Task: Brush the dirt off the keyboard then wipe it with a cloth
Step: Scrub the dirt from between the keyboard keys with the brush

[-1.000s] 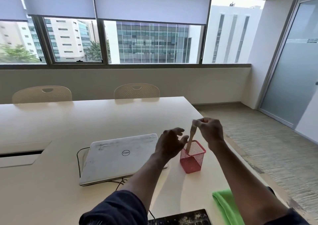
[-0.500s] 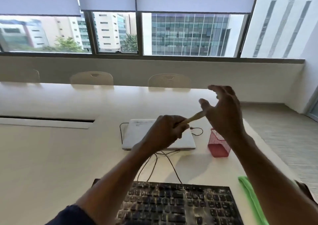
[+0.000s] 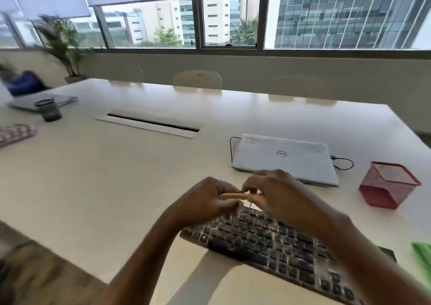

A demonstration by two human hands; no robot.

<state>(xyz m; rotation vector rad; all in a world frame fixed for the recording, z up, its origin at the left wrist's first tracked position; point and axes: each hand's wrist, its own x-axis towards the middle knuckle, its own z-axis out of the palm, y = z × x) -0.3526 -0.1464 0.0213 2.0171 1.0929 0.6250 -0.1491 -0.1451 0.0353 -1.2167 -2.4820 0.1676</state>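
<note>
A black keyboard (image 3: 268,246) speckled with dirt lies on the white table (image 3: 116,176) in front of me. Just above its far left end both hands hold a small brush with a tan wooden handle (image 3: 233,196) lying level. My left hand (image 3: 205,202) grips one end of the handle, and my right hand (image 3: 277,195) pinches the other end; the bristles are hidden. A green cloth (image 3: 423,253) shows at the right edge, beside the keyboard.
A closed white laptop (image 3: 284,157) with a black cable lies behind the keyboard. A red mesh pen holder (image 3: 387,185) stands to its right. Far left are another laptop (image 3: 46,101), a dark cup (image 3: 50,111) and a checked cloth (image 3: 14,134). Chairs line the far side.
My right hand lifted the brush out of the red holder and my left hand joined it. Both hands came down toward the keyboard, and my view swung left and down.
</note>
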